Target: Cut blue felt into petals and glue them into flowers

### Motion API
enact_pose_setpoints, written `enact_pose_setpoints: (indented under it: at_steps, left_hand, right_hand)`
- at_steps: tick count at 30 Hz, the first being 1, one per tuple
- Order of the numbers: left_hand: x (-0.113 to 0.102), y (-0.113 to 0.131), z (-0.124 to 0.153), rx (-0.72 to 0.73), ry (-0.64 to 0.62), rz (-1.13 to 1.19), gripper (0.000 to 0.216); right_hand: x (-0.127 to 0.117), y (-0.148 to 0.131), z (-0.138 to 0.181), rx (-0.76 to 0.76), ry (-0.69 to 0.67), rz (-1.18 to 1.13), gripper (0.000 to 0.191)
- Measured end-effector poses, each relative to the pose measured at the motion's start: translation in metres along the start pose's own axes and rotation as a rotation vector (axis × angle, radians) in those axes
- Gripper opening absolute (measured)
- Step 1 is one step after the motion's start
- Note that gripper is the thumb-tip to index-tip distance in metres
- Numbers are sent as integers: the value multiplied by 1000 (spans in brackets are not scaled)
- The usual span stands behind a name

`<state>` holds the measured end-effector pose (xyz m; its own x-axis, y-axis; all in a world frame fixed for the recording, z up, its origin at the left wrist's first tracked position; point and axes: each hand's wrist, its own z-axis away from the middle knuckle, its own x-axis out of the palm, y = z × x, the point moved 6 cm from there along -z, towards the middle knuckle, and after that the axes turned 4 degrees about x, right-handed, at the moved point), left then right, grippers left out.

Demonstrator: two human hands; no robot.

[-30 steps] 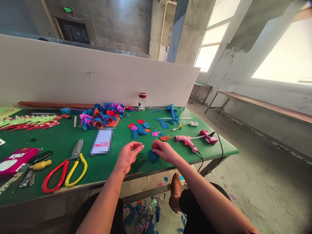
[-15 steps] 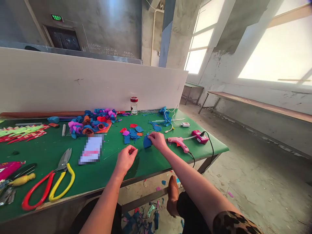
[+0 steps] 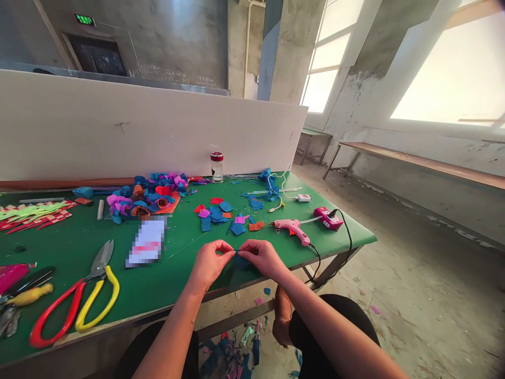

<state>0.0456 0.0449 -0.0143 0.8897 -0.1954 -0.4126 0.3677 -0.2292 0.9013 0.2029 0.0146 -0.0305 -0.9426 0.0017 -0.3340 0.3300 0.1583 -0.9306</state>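
My left hand (image 3: 211,261) and my right hand (image 3: 263,257) meet over the near edge of the green table (image 3: 173,273). Both pinch a small blue felt piece (image 3: 239,261) between fingertips, with a thin wire running out to the left from the left hand. Just beyond lie loose felt cut-outs (image 3: 224,216) in blue, red, pink and orange. A pink glue gun (image 3: 292,228) rests to the right of my right hand, apart from it.
A heap of felt flowers (image 3: 148,195) sits at the back left, a glass jar (image 3: 216,167) by the white partition. Red-and-yellow shears (image 3: 81,300) lie near left, with a card (image 3: 147,242). A pink power strip (image 3: 328,218) and cables occupy the right corner. Scraps litter the floor.
My right hand reached out to the pile of cut-outs, then came back to the near edge with a blue piece; both hands now pinch it together.
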Motion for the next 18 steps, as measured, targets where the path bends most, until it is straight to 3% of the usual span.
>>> enact_pose_setpoints:
  at_steps: [6,11,13,15,17,18]
  left_hand:
    - [1,4,-1,13,24,-48,30]
    - [3,6,0,4,-48,-3,30]
    - [-1,6,1,6,-38,-91,24]
    - [-6,5,1,7,-34,-239,18]
    - [-12,2,1,-1,-31,-357,14]
    - [-14,0,1,-6,-28,-388,13]
  right_hand:
    - [0,-3,0,21,99,-96,19]
    - [-5,-8,0,20,97,-79,24]
    - [-30,-10,3,-10,168,52,28]
    - [-76,-10,10,-37,379,274,30]
    - [-125,-1,15,38,556,542,29]
    - [-146,9,16,123,582,643,30]
